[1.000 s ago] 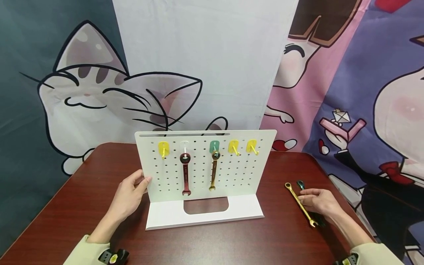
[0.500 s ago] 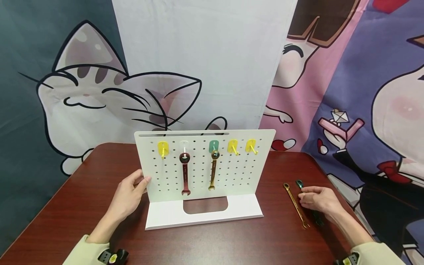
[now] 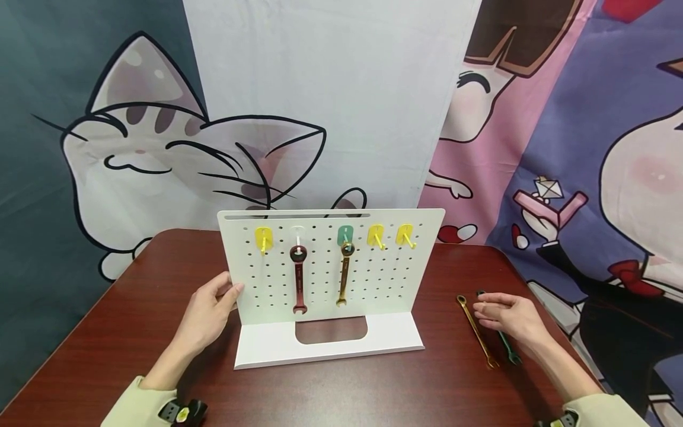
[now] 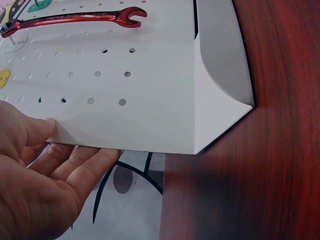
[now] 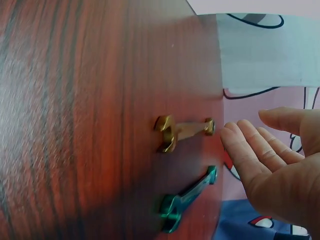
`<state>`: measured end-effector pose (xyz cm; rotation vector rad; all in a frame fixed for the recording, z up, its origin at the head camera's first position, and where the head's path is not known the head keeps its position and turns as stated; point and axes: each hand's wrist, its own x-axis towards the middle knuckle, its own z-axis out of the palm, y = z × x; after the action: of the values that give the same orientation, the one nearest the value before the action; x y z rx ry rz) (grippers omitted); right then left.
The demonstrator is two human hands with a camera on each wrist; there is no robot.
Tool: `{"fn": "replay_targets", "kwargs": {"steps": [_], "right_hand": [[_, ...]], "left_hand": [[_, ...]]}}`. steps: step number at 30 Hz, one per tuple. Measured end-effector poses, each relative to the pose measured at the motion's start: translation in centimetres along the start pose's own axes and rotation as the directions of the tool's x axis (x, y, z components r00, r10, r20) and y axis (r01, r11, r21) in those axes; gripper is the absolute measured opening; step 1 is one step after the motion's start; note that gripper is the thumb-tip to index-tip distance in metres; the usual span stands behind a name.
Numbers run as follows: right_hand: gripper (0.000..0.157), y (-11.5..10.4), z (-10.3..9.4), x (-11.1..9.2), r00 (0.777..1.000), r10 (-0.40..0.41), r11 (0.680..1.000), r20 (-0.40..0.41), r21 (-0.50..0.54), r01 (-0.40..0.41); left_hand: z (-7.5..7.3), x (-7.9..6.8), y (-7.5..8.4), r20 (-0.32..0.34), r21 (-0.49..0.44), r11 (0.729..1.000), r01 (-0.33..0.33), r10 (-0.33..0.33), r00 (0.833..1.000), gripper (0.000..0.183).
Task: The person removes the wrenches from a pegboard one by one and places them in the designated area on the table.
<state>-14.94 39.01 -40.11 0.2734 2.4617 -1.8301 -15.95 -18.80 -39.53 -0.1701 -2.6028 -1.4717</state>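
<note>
Right hand (image 3: 507,319) has opened, empty, near two wrenches (image 3: 479,337).
Left hand (image 3: 207,311) pinches pegboard (image 3: 322,273): five hooks (image 3: 375,233), two hung wrenches (image 3: 299,287), lettering (image 4: 55,19) illegible.

The head view looks forward and down, far enough back to fit the whole white pegboard stand (image 3: 322,279), low centre. The left-wrist view, close and turned sideways, shares the red wrench (image 4: 75,18), upper left. The right-wrist view skims the wooden table (image 5: 100,100), sharing the gold wrench (image 5: 190,130) and green wrench (image 5: 194,193).
</note>
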Motion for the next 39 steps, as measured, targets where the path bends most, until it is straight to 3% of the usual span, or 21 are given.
{"fn": "replay_targets", "kwargs": {"steps": [11,15,25,32,39], "right_hand": [[0.016,-1.7,1.8,-0.7,0.995,-0.096,0.994,0.025,0.063,0.094],[0.018,-2.3,2.5,-1.0,0.992,-0.127,0.991,0.027,0.050,0.125],[0.041,-3.9,4.1,-2.0,0.979,-0.193,0.980,0.059,-0.044,0.195],[0.037,-4.7,5.2,-2.6,0.970,-0.222,0.975,0.097,0.026,0.221],[0.040,-5.3,6.5,-3.2,0.955,-0.270,0.963,0.123,0.025,0.269]], "left_hand": [[0.1,0.1,0.0,-0.009,0.004,1.000,-0.005,0.005,1.000,0.021],[0.0,0.1,0.0,-0.010,0.007,1.000,-0.003,0.004,1.000,0.022],[0.0,0.0,-0.1,-0.015,0.019,1.000,-0.006,0.006,1.000,0.022],[0.0,0.0,-0.1,-0.012,0.013,1.000,-0.003,0.003,1.000,0.023],[0.0,-0.1,0.0,-0.013,0.012,1.000,-0.005,0.005,1.000,0.024]]}}
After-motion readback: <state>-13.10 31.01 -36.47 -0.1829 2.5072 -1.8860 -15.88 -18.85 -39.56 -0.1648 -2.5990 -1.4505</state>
